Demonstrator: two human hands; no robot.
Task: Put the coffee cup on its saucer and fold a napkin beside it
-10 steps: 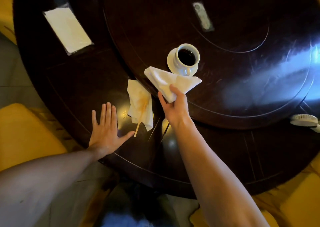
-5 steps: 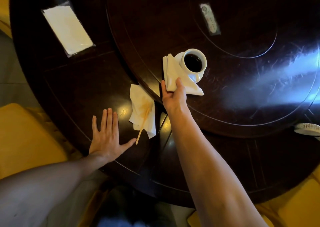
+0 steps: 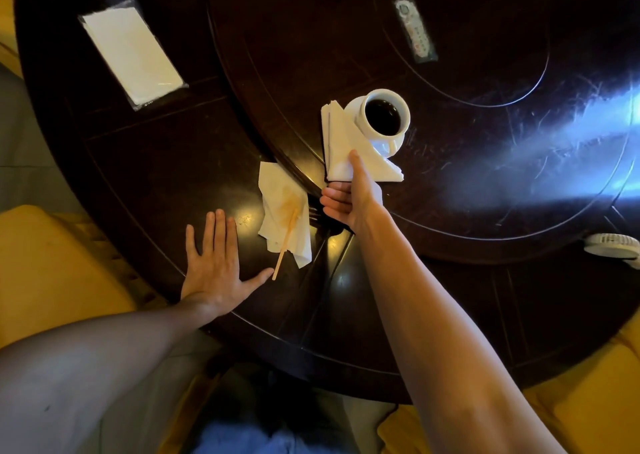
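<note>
- The big, dark, round table (image 3: 485, 297) fills most of the picture. A raised round part sits on top of it and takes up the upper right. The cup is set there, likely so it is easy to reach.
- The right arm comes up from the bottom right toward the middle. The right hand (image 3: 349, 197) is at the near edge of the folded napkin. The thumb lies on top and the fingers curl under, so it is pinching the napkin. It looks like the hand is laying it down next to the cup.
- The left hand (image 3: 214, 266) lies flat on the table in the lower left. Its fingers are spread wide and it holds nothing. It may be there to keep the person steady while reaching.
- A white paper in a clear sleeve (image 3: 133, 55) lies in the upper left, far from the work.
- The folded napkin (image 3: 346, 148) is in the middle of the picture. It touches the left side of the saucer and seems to cover a bit of it.
- A crumpled, stained napkin (image 3: 284, 211) lies just left of the right hand, with a thin wooden stick (image 3: 285, 242) on it. It looks used and pushed aside.
- The coffee cup (image 3: 386, 116), full of dark coffee, stands on its saucer (image 3: 388, 145) just above the middle. That part of the job looks done.
</note>
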